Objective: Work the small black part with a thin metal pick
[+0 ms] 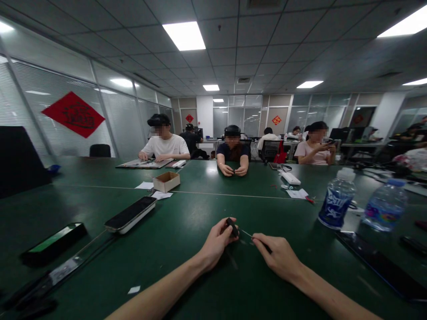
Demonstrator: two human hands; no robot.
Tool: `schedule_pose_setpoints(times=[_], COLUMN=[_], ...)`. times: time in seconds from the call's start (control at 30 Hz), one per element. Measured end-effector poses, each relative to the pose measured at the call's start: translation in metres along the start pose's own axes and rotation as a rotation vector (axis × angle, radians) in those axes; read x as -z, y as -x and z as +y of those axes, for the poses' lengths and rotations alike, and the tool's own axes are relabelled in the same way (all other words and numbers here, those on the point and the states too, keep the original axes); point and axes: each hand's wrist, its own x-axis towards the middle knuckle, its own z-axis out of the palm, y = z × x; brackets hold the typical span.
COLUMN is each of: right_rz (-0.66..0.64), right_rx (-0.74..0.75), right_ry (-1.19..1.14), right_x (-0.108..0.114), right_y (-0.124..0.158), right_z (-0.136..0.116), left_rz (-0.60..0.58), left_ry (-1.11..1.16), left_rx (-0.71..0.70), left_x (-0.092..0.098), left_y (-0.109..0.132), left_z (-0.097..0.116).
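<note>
Small black piece [232,227] sits pinched in the person's left hand [216,245], raised just above the green tabletop [187,222] near the bottom middle of the frame. That hand is closed on it, with the piece poking out past the fingertips toward the right. The right hand [279,258] is grasping a thin dark rod [266,247] between thumb and fingers, with the rod angling toward the lower right. A fine bright wire [247,233] crosses the gap between the hands, from the black piece to the right hand's fingertips; from here I cannot tell whether it is fixed to the piece. The two hands are near each other but apart.

Two plastic water bottles [336,198] stand at the right of the frame, and a black-and-white handheld device [130,214] lies to the left. Farther up the table sits an open cardboard box [166,181]. Across the table, a co-worker's hands [233,170] hold something small, too small to make out. At the upper left, another co-worker in a white T-shirt [164,146] leans over a flat board [143,163].
</note>
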Motion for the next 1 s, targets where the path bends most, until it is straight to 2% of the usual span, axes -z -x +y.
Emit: schedule_pose_setpoints(times=[0.27,0.57,1.0], right_rz=[-0.056,-0.055,-0.048], right_rx=[0.006,0.012,0.011], right_ry=[0.006,0.004,0.093], right_x=[0.0010,0.0016,-0.0005], right_y=[0.0008,-0.0005,-0.0001], right_z=[-0.0006,-0.0016,-0.0006], left_rz=[0.014,0.037,0.012], left_ry=[-0.007,0.009,-0.069], left_rx=[0.001,0.006,0.004], left_x=[-0.0012,-0.0021,-0.0044], left_y=[0.0008,0.0024,0.0012], left_z=[0.0022,0.0045,0.0043])
